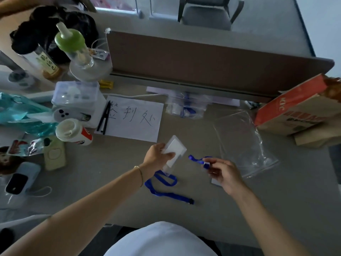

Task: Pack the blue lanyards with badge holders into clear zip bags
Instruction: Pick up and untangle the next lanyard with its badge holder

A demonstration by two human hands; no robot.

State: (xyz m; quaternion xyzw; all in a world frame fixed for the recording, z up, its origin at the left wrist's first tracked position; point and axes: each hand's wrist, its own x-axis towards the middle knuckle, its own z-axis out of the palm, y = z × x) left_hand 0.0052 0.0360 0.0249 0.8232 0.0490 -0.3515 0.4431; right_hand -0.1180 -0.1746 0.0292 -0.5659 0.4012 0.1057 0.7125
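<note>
Left hand [159,154]: grips white badge holder [175,150], lifted so blue lanyard [162,187] trails at 6 o'clock on bench [276,209].
Right hand [221,172]: pinches lanyard end [198,159], gathering slack.
Zip bag [243,143]: empty at 2 o'clock, within reach.

Both forearms extended, left hand [158,154] gripping, right hand [224,172] pinching, fingers curled

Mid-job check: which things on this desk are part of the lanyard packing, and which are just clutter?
Job:
left hand holding badge holder
right hand pinching lanyard
loose lanyard
empty zip bag
packed bags

Clutter:
handwritten sheet
KFC bag
green bottle
cup
pens
</note>
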